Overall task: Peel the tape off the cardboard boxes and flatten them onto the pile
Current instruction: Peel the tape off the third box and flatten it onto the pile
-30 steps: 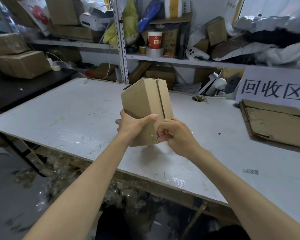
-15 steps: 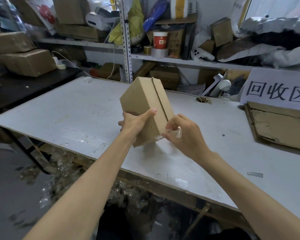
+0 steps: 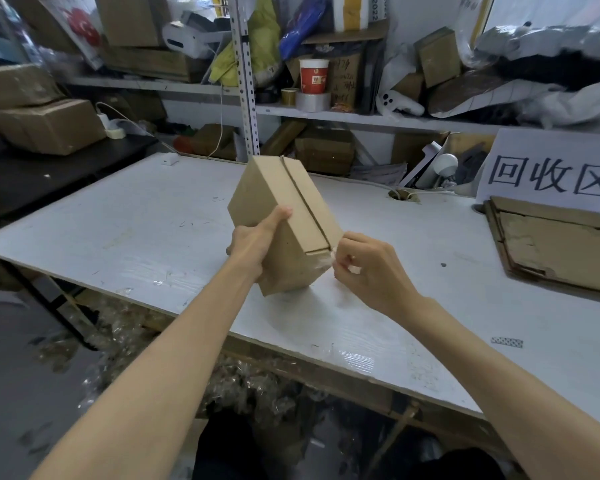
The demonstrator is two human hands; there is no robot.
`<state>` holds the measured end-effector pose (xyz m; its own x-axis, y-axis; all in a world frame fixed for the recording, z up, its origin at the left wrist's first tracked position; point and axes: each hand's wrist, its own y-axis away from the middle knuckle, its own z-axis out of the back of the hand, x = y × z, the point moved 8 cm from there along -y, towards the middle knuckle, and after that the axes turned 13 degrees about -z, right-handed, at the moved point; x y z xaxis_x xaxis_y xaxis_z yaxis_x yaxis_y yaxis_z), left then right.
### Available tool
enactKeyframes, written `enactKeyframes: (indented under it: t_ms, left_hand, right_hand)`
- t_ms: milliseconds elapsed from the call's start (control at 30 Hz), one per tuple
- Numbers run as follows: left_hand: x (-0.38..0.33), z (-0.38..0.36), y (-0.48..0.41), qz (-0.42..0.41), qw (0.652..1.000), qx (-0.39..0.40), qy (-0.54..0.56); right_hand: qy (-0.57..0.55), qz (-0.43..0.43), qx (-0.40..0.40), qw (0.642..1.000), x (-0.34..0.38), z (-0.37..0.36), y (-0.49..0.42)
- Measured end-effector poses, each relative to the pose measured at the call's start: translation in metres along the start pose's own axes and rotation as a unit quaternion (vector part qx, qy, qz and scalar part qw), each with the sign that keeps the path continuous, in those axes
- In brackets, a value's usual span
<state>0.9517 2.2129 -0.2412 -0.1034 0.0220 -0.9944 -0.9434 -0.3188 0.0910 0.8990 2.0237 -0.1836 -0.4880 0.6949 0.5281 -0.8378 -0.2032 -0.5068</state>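
The cardboard box (image 3: 284, 202) is being held tilted over the white table (image 3: 136, 216), near its front edge. Its lowest corner is hanging just above the tabletop, and contact with the surface cannot be confirmed.

The left hand (image 3: 253, 242) is gripping the box from the left side, with the thumb lying along the front edge. The other fingers are hidden behind the cardboard.

The right hand (image 3: 371, 268) is working at the box's lower right corner. Its fingers are curled and pinching a strip of clear tape (image 3: 324, 260) where the flap seam ends. The tape is transparent and hard to make out, so how far it is lifted cannot be told. The seam between the two flaps is showing as a dark slit running the length of the upper face.

The pile of flattened cardboard (image 3: 561, 251) is lying at the table's far right, well apart from the box, and is being cut off by the frame edge. Behind it a white sign (image 3: 548, 171) with large dark characters is standing, its right end also cut off.

Crumpled clear film (image 3: 125, 337) is lying under the table, partly hidden by the tabletop.
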Motion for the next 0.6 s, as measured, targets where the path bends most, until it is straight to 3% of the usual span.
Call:
enactKeyframes:
  t_ms: [133, 233, 333, 400, 600]
  left_hand:
    - [0.006, -0.002, -0.007, 0.005, 0.999, 0.038, 0.002]
    - [0.009, -0.005, -0.004, 0.028, 0.998, 0.062, 0.015]
    - [0.009, 0.0, -0.006, 0.028, 0.997, 0.066, 0.022]
    - [0.0, -0.001, -0.01, -0.018, 0.999, 0.038, 0.004]
    - [-0.021, -0.013, -0.006, -0.135, 0.977, -0.006, -0.162]
  right_hand:
    - [-0.036, -0.051, -0.071, 0.996, -0.018, 0.016, 0.001]
    - [-0.064, -0.204, -0.128, 0.968, -0.045, 0.026, 0.0]
    - [-0.192, -0.34, -0.044, 0.919, -0.068, 0.015, -0.003]
    - [-0.212, -0.332, 0.012, 0.919, -0.062, 0.002, -0.008]
    - [-0.117, -0.214, 0.046, 0.969, -0.028, -0.006, -0.016]
